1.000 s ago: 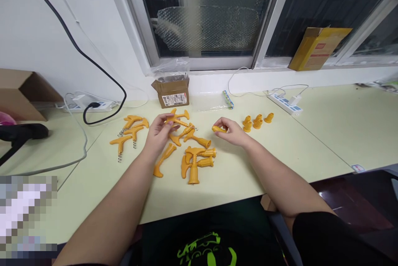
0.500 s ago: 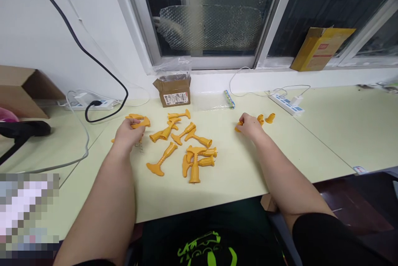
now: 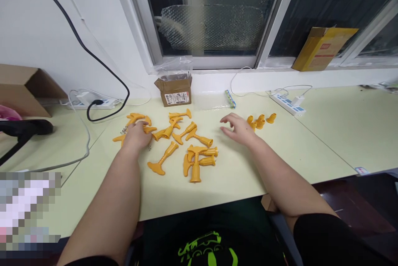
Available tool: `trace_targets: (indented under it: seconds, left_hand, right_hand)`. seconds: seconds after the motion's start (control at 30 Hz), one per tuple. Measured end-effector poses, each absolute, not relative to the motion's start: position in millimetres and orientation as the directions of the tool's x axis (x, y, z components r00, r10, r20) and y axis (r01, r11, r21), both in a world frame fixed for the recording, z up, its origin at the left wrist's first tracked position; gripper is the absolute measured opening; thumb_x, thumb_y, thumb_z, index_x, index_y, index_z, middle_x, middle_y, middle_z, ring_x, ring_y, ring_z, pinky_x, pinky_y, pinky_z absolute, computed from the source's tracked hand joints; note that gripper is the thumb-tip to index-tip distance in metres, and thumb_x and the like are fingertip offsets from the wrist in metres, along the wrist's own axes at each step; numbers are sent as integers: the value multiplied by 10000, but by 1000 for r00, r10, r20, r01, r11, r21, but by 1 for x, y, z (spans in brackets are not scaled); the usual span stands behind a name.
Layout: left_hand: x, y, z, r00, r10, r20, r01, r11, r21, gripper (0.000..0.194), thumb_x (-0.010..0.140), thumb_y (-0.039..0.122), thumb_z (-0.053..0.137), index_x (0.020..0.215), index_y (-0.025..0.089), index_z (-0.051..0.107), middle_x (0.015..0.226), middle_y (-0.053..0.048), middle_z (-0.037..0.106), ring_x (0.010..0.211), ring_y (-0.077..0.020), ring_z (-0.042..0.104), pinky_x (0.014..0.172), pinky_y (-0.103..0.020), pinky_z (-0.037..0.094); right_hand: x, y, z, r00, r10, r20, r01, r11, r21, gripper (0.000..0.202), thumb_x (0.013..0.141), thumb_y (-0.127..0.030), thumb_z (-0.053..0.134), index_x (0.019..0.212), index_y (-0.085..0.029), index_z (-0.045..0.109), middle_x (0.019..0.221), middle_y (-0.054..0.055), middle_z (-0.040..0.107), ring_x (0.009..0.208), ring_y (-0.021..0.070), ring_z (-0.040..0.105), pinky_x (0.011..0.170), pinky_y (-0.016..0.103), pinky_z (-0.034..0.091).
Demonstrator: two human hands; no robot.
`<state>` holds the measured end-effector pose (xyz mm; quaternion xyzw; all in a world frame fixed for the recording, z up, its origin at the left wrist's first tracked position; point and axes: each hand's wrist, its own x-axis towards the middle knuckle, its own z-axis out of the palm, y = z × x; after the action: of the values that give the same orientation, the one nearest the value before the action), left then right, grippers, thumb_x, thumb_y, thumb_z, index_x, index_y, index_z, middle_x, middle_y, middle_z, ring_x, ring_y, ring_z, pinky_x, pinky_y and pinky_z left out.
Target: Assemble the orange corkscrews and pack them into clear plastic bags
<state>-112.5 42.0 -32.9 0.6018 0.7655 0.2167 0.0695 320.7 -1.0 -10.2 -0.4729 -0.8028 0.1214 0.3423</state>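
Note:
My left hand (image 3: 137,136) is closed around the yellow T-handle of a corkscrew (image 3: 150,130), and its metal spiral hangs below the fingers. Beside that hand lie other yellow corkscrew handles (image 3: 134,117), some with bare spirals showing. My right hand (image 3: 238,130) hovers over the table with its fingers apart and nothing in them. Just right of it stands a group of yellow bell-shaped sleeves (image 3: 260,122), partly hidden by the hand. Between my hands are several yellow corkscrews with sleeves on, such as one lying at the front (image 3: 195,166).
A small cardboard box (image 3: 175,91) and a clear plastic bag (image 3: 209,101) are at the wall. Power strips stand on the right (image 3: 287,104) and left (image 3: 107,104). A black cable (image 3: 122,81) loops down at the left, near a larger carton (image 3: 18,87).
My right hand has let go of a yellow sleeve beside the others, moved left and opened. My left hand has shifted right and slightly nearer with the corkscrew.

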Motion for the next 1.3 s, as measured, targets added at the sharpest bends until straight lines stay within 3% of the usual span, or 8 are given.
trace_targets:
  seconds: [0.17,0.33,0.47,0.7,0.93,1.1,1.2,1.3]
  left_hand:
    - [-106,36,-28,-300,944,138,852,200,483,526,729,167,710,1247,206,629,1385,-193,503,1077,-323,652,1028,-506,504]
    - [-93,34,-24,-223,937,268,903,95,419,351,810,169,601,1148,195,692,1285,-179,604,1277,-378,538,1110,-541,426]
    - [-74,31,-20,0,956,295,934,-105,340,301,888,285,546,1123,214,719,1183,-145,696,1258,-365,551,1126,-511,400]
    - [-46,28,-27,178,966,187,882,-241,405,434,879,484,591,1212,233,712,1235,-128,696,1197,-326,615,1089,-439,448]
    - [-14,24,-30,262,948,178,754,-317,576,534,932,526,518,1312,176,656,1373,-165,636,1307,-338,582,1155,-472,413]
    - [-9,21,-22,337,937,96,586,-288,757,543,973,468,438,1466,250,512,1413,-113,634,1326,-283,589,1092,-434,473]
    - [-27,15,-7,298,948,110,714,-298,634,417,902,416,502,1259,254,647,1359,-95,653,1296,-304,589,1052,-427,476]
    - [-49,5,9,217,976,-26,852,-176,493,354,759,419,629,1069,253,673,1038,-69,700,929,-287,683,773,-388,526]
  right_hand:
    - [284,-13,-19,-666,651,364,384,718,-581,307,1002,-335,584,1266,-248,714,1191,100,668,1126,234,640,1052,411,491]
    - [274,-8,-30,-703,657,273,439,702,-560,307,1045,-315,506,1161,-221,773,1261,117,685,1211,250,629,1106,440,461]
    - [287,-1,-29,-606,759,238,585,628,-513,221,996,-268,580,1020,-209,792,1208,119,705,1156,261,651,1058,436,490]
    - [311,10,-34,-339,922,188,773,387,-503,135,892,-218,676,984,-211,774,1153,111,678,937,220,676,934,388,519]
    - [305,14,-37,-176,971,164,829,236,-507,144,857,-206,684,983,-214,753,1089,102,660,844,197,650,870,364,516]
    - [307,17,-34,-45,981,187,851,136,-507,170,810,-205,700,977,-210,729,1042,104,675,833,214,646,836,364,513]
    - [313,18,-30,59,963,263,848,91,-523,139,829,-236,665,959,-206,704,984,102,706,842,241,647,813,373,508]
    - [318,19,-25,135,933,334,810,91,-580,89,845,-277,630,896,-214,667,941,80,720,838,239,649,795,366,506]
